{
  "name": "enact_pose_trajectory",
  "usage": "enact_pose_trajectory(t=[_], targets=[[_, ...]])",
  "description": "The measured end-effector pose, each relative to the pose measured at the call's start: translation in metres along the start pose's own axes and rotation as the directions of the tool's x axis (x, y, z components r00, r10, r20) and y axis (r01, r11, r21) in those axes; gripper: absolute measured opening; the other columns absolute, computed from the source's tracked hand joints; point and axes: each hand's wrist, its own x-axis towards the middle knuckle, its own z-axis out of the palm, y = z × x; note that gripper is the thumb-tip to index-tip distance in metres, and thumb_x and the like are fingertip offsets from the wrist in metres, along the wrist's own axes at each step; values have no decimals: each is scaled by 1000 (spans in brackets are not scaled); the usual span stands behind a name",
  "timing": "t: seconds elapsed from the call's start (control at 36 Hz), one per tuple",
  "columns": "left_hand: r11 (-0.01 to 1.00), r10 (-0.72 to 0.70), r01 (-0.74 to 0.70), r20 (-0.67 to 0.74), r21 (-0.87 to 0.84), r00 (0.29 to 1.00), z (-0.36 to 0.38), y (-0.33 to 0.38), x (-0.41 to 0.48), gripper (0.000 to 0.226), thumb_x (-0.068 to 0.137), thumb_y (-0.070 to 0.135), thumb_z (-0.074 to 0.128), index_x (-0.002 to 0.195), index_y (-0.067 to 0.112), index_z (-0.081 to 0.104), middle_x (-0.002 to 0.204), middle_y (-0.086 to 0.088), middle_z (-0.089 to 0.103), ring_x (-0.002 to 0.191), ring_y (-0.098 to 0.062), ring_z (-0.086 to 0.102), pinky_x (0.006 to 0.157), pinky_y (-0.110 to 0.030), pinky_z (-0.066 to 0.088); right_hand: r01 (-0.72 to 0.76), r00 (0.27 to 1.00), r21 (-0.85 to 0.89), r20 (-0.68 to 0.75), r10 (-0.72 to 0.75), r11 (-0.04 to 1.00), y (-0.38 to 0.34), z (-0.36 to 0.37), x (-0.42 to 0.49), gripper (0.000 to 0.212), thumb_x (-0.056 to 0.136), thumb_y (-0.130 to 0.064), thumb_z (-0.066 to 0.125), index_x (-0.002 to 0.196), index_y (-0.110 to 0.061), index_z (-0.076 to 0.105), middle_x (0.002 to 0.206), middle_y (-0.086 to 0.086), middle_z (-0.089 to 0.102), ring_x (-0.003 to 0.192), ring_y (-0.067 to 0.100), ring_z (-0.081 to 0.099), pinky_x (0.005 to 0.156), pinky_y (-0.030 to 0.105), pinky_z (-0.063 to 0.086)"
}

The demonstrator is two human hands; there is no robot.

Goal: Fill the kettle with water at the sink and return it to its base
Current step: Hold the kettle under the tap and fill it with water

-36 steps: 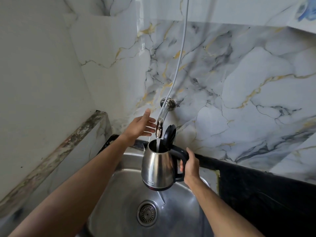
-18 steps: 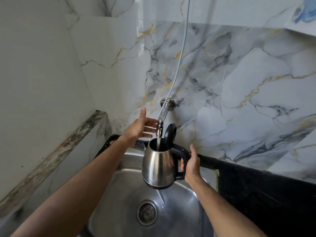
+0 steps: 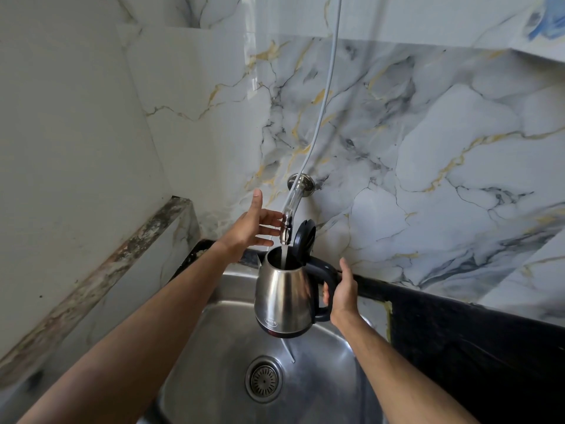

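A steel kettle [image 3: 282, 296] with a black handle hangs above the steel sink [image 3: 321, 371], its black lid [image 3: 304, 237] flipped up. My right hand [image 3: 344, 290] grips the handle. Water runs from the chrome tap [image 3: 287, 221] straight into the kettle's mouth. My left hand [image 3: 253, 223] is beside the tap on its left, fingers spread, fingertips at the spout. The kettle's base is out of view.
A marble-patterned wall rises behind the sink. A black counter [image 3: 458, 338] runs to the right. A white hose [image 3: 327, 96] hangs down to the tap. A worn stone ledge [image 3: 101, 270] slopes along the left wall. The drain [image 3: 263, 379] sits in the sink's middle.
My left hand has moved a little closer to the tap, fingertips now at the spout. The kettle stays under the running water in my right hand.
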Motion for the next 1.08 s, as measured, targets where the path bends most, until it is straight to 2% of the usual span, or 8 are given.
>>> enact_pose_trajectory(t=[0.11,0.25,0.39,0.56,0.69,0.83,1.08], targets=[[1000,-2,2,-5,4,1000,1,1,-1,106,60,101,19,107,25,76,104,0,78,100,-19,73,81,-37,56,4,1000,-5,-10,-4,1000,2,0,2,58,93,-55,49,53,-14,54,40,2,44,32,16,38,34,24,28],[1000,-8,8,-13,-8,1000,2,1,-1,99,73,93,15,108,22,75,106,-3,78,102,-21,72,81,-38,56,16,1000,-3,3,-16,1000,4,1,3,60,91,-56,49,48,-16,57,39,2,43,32,16,37,35,24,27],[1000,-1,1,-7,1,1000,2,2,-3,103,67,97,17,109,22,75,105,-2,78,103,-21,72,83,-38,56,0,1000,6,7,0,1000,4,1,3,59,92,-55,49,48,-17,58,39,2,44,32,15,38,34,24,27],[1000,-7,7,-14,2,1000,2,2,-2,98,74,93,15,109,23,75,105,-1,78,102,-20,72,83,-38,56,-7,1000,15,20,7,1000,2,0,1,56,96,-51,47,57,-11,55,39,1,43,32,15,37,34,24,27],[1000,-5,6,-15,11,1000,3,4,-4,102,69,94,17,111,21,74,110,-5,76,105,-23,70,86,-40,56,-22,1000,18,22,22,1000,-1,1,-1,56,97,-49,46,58,-10,55,39,1,43,32,14,37,34,24,27],[1000,-5,5,-22,6,1000,3,2,-2,95,80,88,14,110,22,74,109,-4,76,103,-21,71,84,-38,56,-30,999,15,25,29,999,-3,1,-2,55,98,-47,46,59,-9,55,40,2,42,32,15,37,34,24,27],[1000,-12,12,-27,5,1000,3,1,0,94,80,88,14,108,22,75,107,-4,77,103,-23,71,83,-38,56,-31,999,29,17,31,999,-6,4,-4,54,97,-45,49,54,-11,54,38,1,43,31,14,37,33,22,26]])
